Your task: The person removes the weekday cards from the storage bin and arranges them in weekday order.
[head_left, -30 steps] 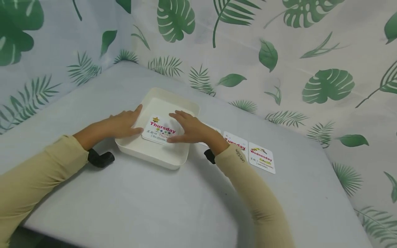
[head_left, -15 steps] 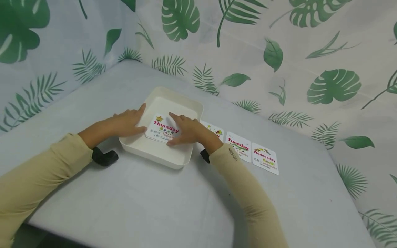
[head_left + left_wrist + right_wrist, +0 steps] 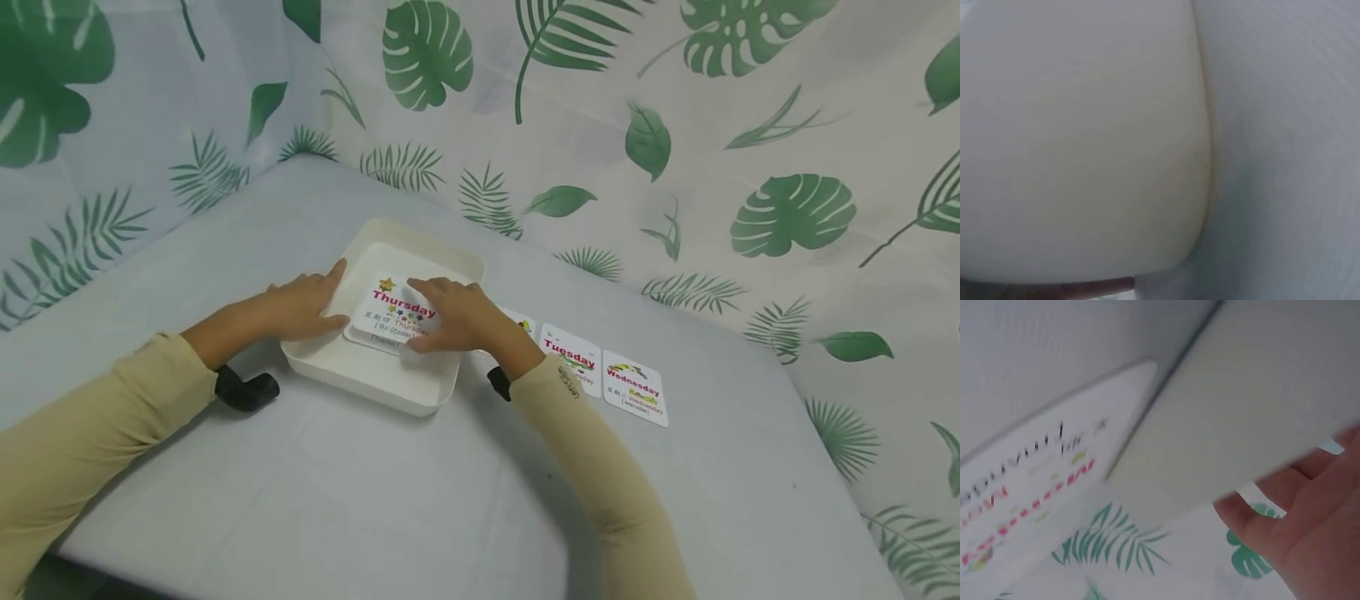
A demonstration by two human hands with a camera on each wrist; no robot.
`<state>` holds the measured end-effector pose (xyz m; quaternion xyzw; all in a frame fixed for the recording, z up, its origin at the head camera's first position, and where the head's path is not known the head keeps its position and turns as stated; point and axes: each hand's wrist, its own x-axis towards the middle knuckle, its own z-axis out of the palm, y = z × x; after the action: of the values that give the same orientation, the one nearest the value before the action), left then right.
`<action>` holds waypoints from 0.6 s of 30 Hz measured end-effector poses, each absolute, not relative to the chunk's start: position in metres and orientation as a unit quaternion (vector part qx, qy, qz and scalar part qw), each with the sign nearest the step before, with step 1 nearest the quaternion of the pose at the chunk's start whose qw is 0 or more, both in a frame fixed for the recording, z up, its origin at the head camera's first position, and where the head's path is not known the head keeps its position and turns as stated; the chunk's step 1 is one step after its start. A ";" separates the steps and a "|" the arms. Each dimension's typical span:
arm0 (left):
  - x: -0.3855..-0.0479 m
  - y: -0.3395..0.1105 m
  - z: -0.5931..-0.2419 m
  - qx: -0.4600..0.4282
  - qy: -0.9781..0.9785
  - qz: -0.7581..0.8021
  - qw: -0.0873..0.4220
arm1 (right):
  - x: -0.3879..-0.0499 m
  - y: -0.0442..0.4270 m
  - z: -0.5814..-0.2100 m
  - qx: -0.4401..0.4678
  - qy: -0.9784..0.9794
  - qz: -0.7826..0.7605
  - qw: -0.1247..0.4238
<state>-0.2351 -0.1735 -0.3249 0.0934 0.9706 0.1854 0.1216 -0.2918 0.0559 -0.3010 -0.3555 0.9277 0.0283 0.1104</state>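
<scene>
In the head view, a white tray [image 3: 405,398] lies between both hands. My left hand [image 3: 303,307] rests on its left rim, with index finger and thumb spread over the edge. My right hand [image 3: 457,315] reaches over the right rim and holds the Thursday card [image 3: 396,315] by its right side, thumb at the near edge and index finger at the far edge. Part of another white card [image 3: 371,343] shows beneath it. In the left wrist view, the tray's side [image 3: 1085,156] fills most of the picture.
Right of the tray, a row of cards lies on the table [image 3: 360,492]: the Monday card [image 3: 1054,475], partly hidden in the head view, the Tuesday card [image 3: 572,354] and the Wednesday card [image 3: 634,387]. Leaf-patterned cloth [image 3: 570,83] hangs behind.
The Thursday card has risen slightly in my right hand, so the edge of a card under it now shows. My left hand stays on the rim. The head view has shifted a little.
</scene>
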 end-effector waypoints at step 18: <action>-0.235 -0.175 -0.331 0.097 0.970 0.190 0.118 | -0.244 0.176 -0.285 -0.298 0.954 -0.029 0.028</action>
<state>-0.2351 -0.1754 -0.3307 0.0974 0.9698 0.1898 0.1179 -0.2438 0.1756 -0.2849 -0.2981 0.9537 -0.0292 0.0280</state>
